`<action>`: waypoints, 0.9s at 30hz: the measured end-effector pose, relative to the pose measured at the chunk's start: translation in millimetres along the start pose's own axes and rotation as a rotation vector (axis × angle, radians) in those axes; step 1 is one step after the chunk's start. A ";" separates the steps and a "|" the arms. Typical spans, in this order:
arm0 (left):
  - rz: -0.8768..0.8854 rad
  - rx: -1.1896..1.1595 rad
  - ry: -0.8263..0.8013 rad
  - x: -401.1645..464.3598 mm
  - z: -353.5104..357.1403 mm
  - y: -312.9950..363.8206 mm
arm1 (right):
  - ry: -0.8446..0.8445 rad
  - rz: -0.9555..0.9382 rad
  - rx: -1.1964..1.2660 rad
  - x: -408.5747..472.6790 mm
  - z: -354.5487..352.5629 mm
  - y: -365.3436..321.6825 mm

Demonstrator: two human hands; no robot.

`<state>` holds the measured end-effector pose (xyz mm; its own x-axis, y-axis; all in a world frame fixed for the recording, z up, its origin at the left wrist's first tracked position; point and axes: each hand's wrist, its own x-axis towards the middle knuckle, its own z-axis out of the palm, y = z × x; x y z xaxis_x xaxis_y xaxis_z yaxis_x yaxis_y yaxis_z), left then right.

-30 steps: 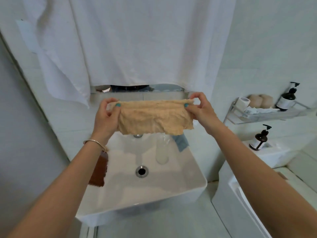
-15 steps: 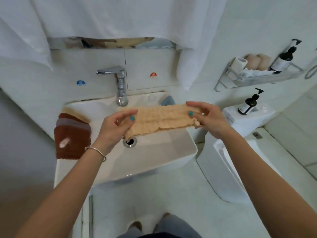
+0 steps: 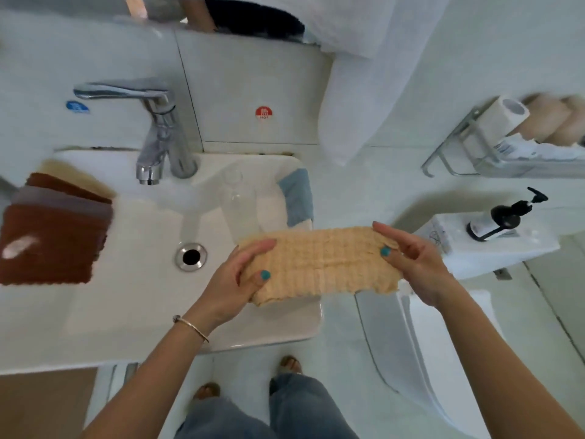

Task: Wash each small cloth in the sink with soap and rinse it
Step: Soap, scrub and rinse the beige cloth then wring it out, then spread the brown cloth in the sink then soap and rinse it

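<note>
A folded beige waffle cloth is stretched flat over the right front corner of the white sink. My left hand grips its left end, thumb on top. My right hand pinches its right end. The chrome tap stands at the back of the basin and no water runs. The drain is open. A stack of small cloths, brown on top, lies on the sink's left edge. A blue and white cloth lies at the back right corner beside a clear bottle.
A dark pump bottle stands on the toilet tank at the right. A wall rack holds toilet rolls. A white towel hangs above the sink. My feet show on the floor below the basin.
Both hands have brought the beige cloth down from eye level to just above the sink and folded it into a narrow band. The view has tilted down.
</note>
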<state>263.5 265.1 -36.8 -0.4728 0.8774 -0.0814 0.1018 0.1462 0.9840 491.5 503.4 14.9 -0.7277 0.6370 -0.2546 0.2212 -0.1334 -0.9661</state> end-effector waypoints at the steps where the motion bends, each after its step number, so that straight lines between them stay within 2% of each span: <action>1: 0.014 0.024 0.028 7.6 5.6 2.4 | -0.020 0.009 0.034 11.9 -5.8 0.7; 4: 0.038 0.107 0.127 30.6 16.2 10.0 | -0.050 0.011 0.078 49.9 -17.2 9.5; 9: -0.094 0.133 0.272 61.7 33.1 17.9 | -0.078 0.034 0.178 101.2 -24.7 22.0; 17: -0.185 0.045 0.454 102.8 63.6 30.4 | -0.109 0.052 0.370 145.1 -43.7 29.1; 22: -0.271 -0.025 0.540 122.8 67.7 16.5 | -0.153 0.097 0.298 154.0 -48.1 44.1; 27: -0.235 -0.033 0.471 124.1 69.5 0.7 | -0.096 0.086 0.115 153.1 -41.6 64.9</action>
<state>265.8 405.9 -57.3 -0.8222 0.5214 -0.2283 -0.0786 0.2933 0.9528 421.5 623.9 -84.9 -0.7692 0.5444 -0.3346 0.2137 -0.2744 -0.9376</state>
